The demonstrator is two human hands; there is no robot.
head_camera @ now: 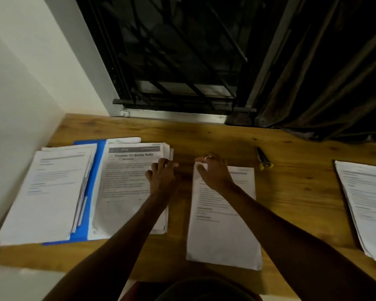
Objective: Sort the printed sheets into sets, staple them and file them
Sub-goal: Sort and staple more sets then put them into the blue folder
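Left hand (161, 177): centre of frame, palm down on the right part of the headed stack (126, 181), fingertips bent at its upper right corner; whether they grip the sheets or only rest on them cannot be told. Right hand (213, 172): just right of the left, ring on one finger, fingers curled over the upper left corner of the middle set (221, 224), a white corner of paper showing between finger and thumb, so it appears to pinch that corner. Headed stack: printed sheets, bold title line near the top, edges slightly fanned at the upper right, lying on the right half of an open blue folder (93, 192). Middle set: printed sheets lying flat on the counter (291, 192), lower centre of frame, apart from the headed stack with bare wood between. Left stack (46, 192): printed sheets, left of frame, overlapping the folder's left half, edges uneven on its right side. Right stack (367, 203): printed sheets at the right edge of frame, partly cut off, well apart from the middle set. Dark slim item with yellow ends (264, 159): on the counter, upper right of the right hand; kind not clear. Counter: wood grain. Window (172, 51): dark, barred, top centre. Curtain (334, 72): dark, upper right. Wall (20, 83): pale, upper left.
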